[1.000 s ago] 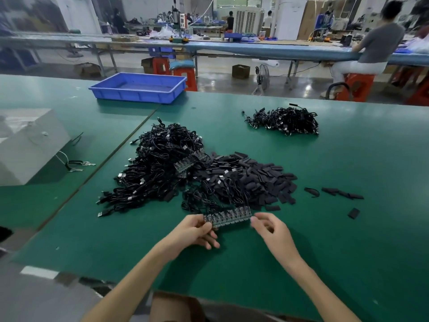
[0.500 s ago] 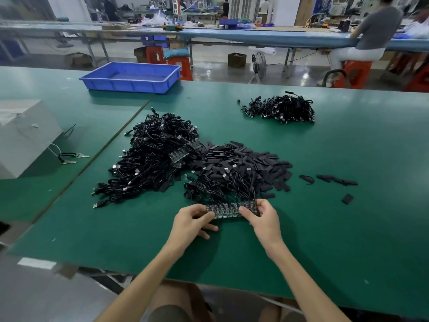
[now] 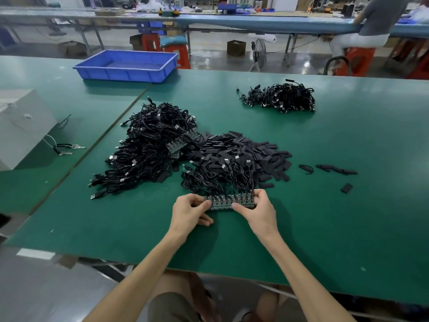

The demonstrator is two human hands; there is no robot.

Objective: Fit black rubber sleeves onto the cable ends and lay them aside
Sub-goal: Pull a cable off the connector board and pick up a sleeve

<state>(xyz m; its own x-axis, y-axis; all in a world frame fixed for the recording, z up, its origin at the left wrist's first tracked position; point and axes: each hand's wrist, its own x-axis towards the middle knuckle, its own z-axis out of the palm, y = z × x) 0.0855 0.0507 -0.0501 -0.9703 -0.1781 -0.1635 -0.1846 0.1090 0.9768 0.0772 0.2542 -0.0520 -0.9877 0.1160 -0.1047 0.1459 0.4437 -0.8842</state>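
Observation:
A strip of small green circuit boards (image 3: 226, 202) with black cables soldered to it lies on the green table near the front edge. My left hand (image 3: 189, 211) pinches its left end. My right hand (image 3: 258, 209) grips its right end, thumb along the near edge. The strip's cables (image 3: 218, 176) loop back into a heap of flat black rubber sleeves (image 3: 246, 152). A large pile of black cables (image 3: 151, 149) lies to the left of the sleeves, with more board strips in it. A smaller cable pile (image 3: 282, 97) sits at the far right.
A few loose sleeves (image 3: 336, 169) lie to the right. A blue tray (image 3: 126, 66) stands at the back left, a white box (image 3: 22, 126) with keys (image 3: 66, 148) at the left. A person sits at a far bench (image 3: 371, 24).
The board strip has come down from a tilted hold to lie flat on the table. My right hand has closed round its right end. The view has tilted slightly.

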